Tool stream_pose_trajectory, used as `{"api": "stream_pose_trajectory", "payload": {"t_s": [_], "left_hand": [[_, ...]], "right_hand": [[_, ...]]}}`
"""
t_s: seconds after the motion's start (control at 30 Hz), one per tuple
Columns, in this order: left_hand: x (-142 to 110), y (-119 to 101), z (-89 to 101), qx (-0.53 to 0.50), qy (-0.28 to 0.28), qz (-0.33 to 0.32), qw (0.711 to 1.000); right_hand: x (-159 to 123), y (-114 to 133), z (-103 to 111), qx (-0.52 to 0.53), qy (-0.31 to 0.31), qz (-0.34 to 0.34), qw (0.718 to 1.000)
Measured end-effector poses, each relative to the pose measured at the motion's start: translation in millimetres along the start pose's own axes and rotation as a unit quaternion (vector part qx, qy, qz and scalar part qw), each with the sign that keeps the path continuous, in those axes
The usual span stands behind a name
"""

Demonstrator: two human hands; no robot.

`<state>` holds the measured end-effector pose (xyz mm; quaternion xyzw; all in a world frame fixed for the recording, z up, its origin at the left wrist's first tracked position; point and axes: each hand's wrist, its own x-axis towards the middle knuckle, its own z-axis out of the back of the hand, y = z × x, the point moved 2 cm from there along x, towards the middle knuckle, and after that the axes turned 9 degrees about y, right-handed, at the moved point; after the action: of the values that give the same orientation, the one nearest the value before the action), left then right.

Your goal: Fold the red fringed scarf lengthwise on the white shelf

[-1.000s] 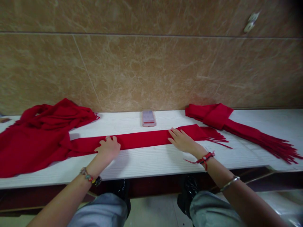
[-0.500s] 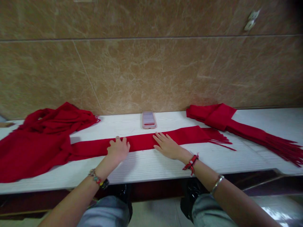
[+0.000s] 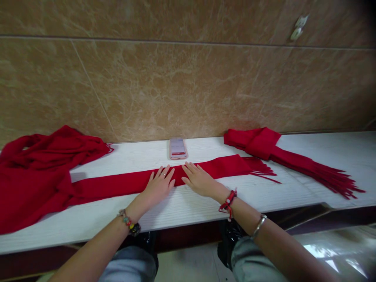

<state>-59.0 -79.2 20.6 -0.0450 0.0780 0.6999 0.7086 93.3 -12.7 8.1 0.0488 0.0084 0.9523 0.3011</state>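
Observation:
A long red scarf lies folded into a narrow strip across the white tabletop, its fringe at the right end. At the left it runs into a wide, loosely bunched part of red cloth. My left hand rests palm down on the strip, fingers spread. Close beside it, my right hand also lies flat on the cloth with fingers stretched out. Neither hand grips the fabric. To the right lies a second red scarf, folded over itself, with its fringed end pointing toward the lower right.
A phone with a lit screen lies on the white tabletop near the wall. Brown marbled tiles rise directly behind the table. A white fitting is on the wall at upper right. My knees are under the front edge.
My left hand has slid right along the strip toward my right hand, and its fingers have straightened and spread. My right hand stays flat on the scarf. The view has shifted slightly right.

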Motion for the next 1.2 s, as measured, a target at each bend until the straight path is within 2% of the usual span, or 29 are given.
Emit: {"api": "stream_pose_trajectory", "payload": {"t_s": [0.07, 0.17, 0.3, 0.43, 0.57, 0.67, 0.73, 0.83, 0.93, 1.0, 1.1, 1.2], "left_hand": [[3.3, 1.6, -3.2, -0.022, 0.036, 0.012, 0.999], [1.4, 12.1, -5.8, -0.033, 0.051, 0.033, 0.998], [-5.0, 23.2, -7.5, -0.034, 0.062, 0.06, 0.996], [-6.9, 24.7, -8.0, -0.038, 0.071, 0.081, 0.993], [-4.5, 20.1, -7.2, -0.037, 0.065, 0.106, 0.992], [-1.3, 13.9, -5.3, -0.025, 0.036, 0.103, 0.994], [1.6, 9.5, -3.7, -0.018, 0.012, 0.078, 0.997], [6.2, 4.3, -1.8, -0.018, -0.002, 0.005, 1.0], [6.9, 0.0, 2.0, -0.003, -0.02, -0.1, 0.995], [3.9, -1.3, 5.5, 0.027, -0.034, -0.14, 0.989], [-2.8, 0.3, 8.7, 0.07, -0.042, -0.146, 0.986], [-7.3, 3.7, 8.7, 0.081, -0.046, -0.146, 0.985]], "right_hand": [[2.4, -5.6, -4.6, -0.01, 0.01, -0.008, 1.0], [-7.9, -33.3, -7.0, -0.042, 0.02, -0.036, 0.998], [-40.6, -83.7, -0.7, -0.098, 0.017, -0.096, 0.99], [-75.7, -130.1, 1.0, -0.128, 0.045, -0.125, 0.983], [-91.3, -158.6, 2.3, -0.139, 0.05, -0.185, 0.972], [-80.9, -151.2, 12.9, -0.123, -0.005, -0.22, 0.968], [-65.7, -129.2, 21.8, -0.103, -0.046, -0.194, 0.975], [-42.1, -83.9, 29.3, -0.06, -0.046, -0.088, 0.993], [-31.3, -50.5, 29.5, -0.023, -0.005, 0.022, 0.999], [-33.5, -44.4, 28.3, -0.009, 0.025, 0.048, 0.999], [-45.2, -52.3, 27.6, 0.004, 0.052, 0.036, 0.998], [-58.8, -62.7, 26.8, 0.002, 0.047, 0.033, 0.998]]}}
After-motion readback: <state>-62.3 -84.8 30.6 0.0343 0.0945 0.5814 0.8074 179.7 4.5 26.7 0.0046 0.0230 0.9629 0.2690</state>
